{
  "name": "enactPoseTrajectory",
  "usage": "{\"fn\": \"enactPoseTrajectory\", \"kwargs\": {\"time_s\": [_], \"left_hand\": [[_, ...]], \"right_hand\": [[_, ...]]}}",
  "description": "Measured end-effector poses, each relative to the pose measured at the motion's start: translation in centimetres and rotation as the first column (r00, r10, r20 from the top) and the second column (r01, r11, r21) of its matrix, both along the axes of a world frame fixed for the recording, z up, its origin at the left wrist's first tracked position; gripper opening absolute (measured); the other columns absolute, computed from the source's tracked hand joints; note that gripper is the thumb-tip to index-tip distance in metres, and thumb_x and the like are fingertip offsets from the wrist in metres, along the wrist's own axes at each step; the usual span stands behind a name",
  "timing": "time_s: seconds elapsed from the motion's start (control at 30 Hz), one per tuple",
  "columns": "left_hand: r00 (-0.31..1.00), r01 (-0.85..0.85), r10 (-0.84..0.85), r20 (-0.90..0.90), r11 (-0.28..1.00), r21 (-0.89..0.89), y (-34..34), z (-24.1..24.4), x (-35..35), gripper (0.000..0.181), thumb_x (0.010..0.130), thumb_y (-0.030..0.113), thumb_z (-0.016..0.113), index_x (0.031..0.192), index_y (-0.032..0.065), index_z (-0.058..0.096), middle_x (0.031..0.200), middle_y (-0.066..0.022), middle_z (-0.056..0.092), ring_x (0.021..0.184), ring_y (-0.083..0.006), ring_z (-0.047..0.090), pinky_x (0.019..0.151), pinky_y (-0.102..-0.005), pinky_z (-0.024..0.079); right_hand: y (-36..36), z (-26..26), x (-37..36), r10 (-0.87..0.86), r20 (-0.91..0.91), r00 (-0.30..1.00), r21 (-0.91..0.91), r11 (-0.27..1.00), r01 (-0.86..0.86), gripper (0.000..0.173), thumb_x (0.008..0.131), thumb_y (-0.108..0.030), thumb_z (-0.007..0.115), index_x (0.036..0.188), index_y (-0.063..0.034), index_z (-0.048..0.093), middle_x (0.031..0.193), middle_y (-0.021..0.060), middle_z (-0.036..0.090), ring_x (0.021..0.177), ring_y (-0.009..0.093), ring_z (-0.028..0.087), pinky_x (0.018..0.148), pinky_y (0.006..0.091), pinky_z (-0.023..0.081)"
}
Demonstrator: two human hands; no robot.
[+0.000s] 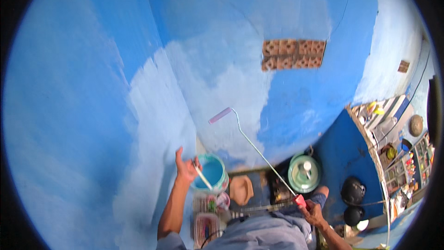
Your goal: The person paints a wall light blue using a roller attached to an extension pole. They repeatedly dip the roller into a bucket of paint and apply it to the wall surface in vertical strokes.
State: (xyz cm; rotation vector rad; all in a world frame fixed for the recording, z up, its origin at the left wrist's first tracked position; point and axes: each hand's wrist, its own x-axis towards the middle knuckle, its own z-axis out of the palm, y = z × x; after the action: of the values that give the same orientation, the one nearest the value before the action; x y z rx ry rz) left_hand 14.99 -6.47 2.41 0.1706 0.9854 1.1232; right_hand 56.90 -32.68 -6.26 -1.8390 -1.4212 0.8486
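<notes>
A paint roller [220,115] with a long bent metal rod reaches up towards the wall; my right hand [314,213] is closed around its red handle. Whether the roller sleeve touches the wall, I cannot tell. At the lower left, beside the pale-painted wall, my left hand [187,170] has its thumb raised and holds a thin whitish stick-like tool [203,177], perhaps a brush. A round tub of blue liquid [211,172] stands below that hand. The wall [236,76] carries pale blue patches over brighter blue.
An orange squat toilet pan [241,190] lies right of the tub. Beyond it stands a green round container [304,173]. Plastic baskets [206,229] are near my body. Black helmets [352,190] hang by the low blue wall. Vent bricks [294,55] are set in the wall.
</notes>
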Motion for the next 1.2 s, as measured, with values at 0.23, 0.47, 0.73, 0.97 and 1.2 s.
{"fn": "enactPoseTrajectory", "kwargs": {"time_s": [0.23, 0.47, 0.73, 0.97, 1.2], "left_hand": [[0.992, 0.099, -0.097, -0.086, 0.995, 0.026, 0.6, -0.7, -1.6, 0.063, 0.062, 0.060, 0.054, 0.073, -0.0015, 0.045, 0.064, -0.0080, 0.045, 0.055, -0.0196, 0.040, 0.057, -0.0330, 0.035], [0.981, 0.179, -0.179, -0.076, 0.984, -0.004, -0.2, -1.7, -5.7, 0.062, 0.063, 0.055, 0.055, 0.076, -0.0045, 0.047, 0.064, -0.0078, 0.046, 0.055, -0.0188, 0.040, 0.056, -0.0333, 0.038], [0.963, 0.271, -0.271, 0.012, 0.963, -0.007, 0.7, -4.1, -9.6, 0.056, 0.066, 0.047, 0.057, 0.080, -0.0070, 0.051, 0.064, -0.0093, 0.049, 0.055, -0.0212, 0.047, 0.061, -0.0373, 0.044], [0.923, 0.360, -0.365, 0.118, 0.931, 0.065, 2.1, -4.9, -10.2, 0.060, 0.066, 0.045, 0.056, 0.088, -0.0100, 0.048, 0.070, -0.0104, 0.050, 0.056, -0.0203, 0.049, 0.066, -0.0392, 0.042], [0.920, 0.346, -0.352, 0.175, 0.936, 0.065, 2.6, -5.9, -10.5, 0.056, 0.067, 0.044, 0.057, 0.085, -0.0087, 0.051, 0.069, -0.0099, 0.052, 0.057, -0.0211, 0.049, 0.066, -0.0397, 0.046]], "right_hand": [[16.9, 6.3, -5.2, 0.098, -0.360, 0.928, 0.303, 0.953, 0.017, 0.029, 0.084, -0.026, 0.050, 0.089, 0.0020, 0.049, 0.062, 0.0034, 0.049, 0.055, 0.009, 0.045, 0.048, 0.0250, 0.039], [31.2, 26.8, -14.4, 0.286, -0.270, 0.920, 0.671, 0.741, -0.034, 0.029, 0.088, -0.027, 0.045, 0.091, 0.0013, 0.047, 0.064, 0.0052, 0.050, 0.047, 0.011, 0.051, 0.041, 0.0265, 0.043], [43.2, 49.4, -22.3, 0.233, -0.140, 0.962, 0.865, 0.501, 0.005, 0.029, 0.087, -0.028, 0.044, 0.081, -0.0003, 0.047, 0.059, 0.0073, 0.050, 0.039, 0.015, 0.049, 0.033, 0.0303, 0.038], [45.6, 62.8, -27.0, 0.095, -0.066, 0.993, 0.925, 0.379, 0.025, 0.031, 0.085, -0.028, 0.047, 0.080, 0.0022, 0.051, 0.058, 0.0101, 0.054, 0.044, 0.019, 0.056, 0.038, 0.0324, 0.044], [47.6, 67.2, -29.9, 0.046, -0.079, 0.996, 0.914, 0.403, 0.054, 0.032, 0.084, -0.028, 0.048, 0.079, 0.0036, 0.053, 0.062, 0.0114, 0.056, 0.047, 0.020, 0.058, 0.040, 0.0316, 0.046]]}}
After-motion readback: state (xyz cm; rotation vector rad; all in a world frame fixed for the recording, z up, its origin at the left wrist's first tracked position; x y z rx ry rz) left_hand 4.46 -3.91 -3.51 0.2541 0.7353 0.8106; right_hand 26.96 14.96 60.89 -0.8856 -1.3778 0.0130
